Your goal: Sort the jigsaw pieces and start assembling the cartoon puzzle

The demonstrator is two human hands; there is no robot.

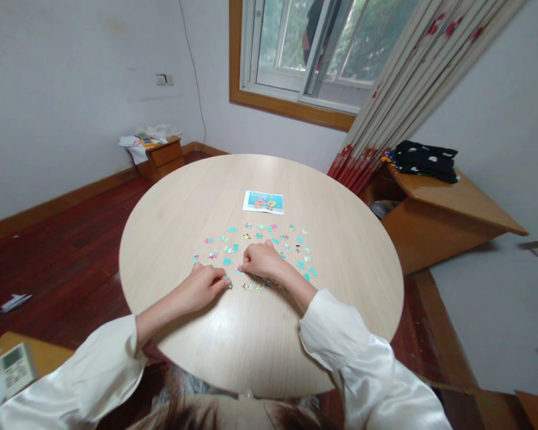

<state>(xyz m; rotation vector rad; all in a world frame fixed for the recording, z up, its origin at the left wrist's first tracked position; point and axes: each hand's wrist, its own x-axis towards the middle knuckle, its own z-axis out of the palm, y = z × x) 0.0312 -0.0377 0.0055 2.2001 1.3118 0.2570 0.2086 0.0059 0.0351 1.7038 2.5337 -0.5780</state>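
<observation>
Nearest the camera, white sleeves [349, 352] are seen on both forearms, which are stretched out over a round pale wooden table [251, 346]. At the near left, off the table, a grey keypad device [14, 369] is laid on a brown box. On the tabletop the left hand [201, 288] is rested palm down, its fingertips drawn together and pinched on a teal piece [226, 279] that lies flat on the wood. Just beside it, a small row of mixed pieces [252, 286] is seen under the right wrist. The right hand [260, 260] is curled into a loose fist, knuckles up, fingers pressed together; whether anything is held inside cannot be told. Around and beyond both hands, loose puzzle pieces [269, 236], mostly teal and pink, are scattered in rough rows, apart from each other. Farther across the table a printed picture [263, 202] is laid flat. Beyond the table, a low wooden cabinet [164, 158] is set against the left wall, a slanted wooden desk [448, 209] with dark spotted cloth [425, 160] stands at the right, and a window [305, 60] with a drawn curtain [407, 89] is seen behind.
</observation>
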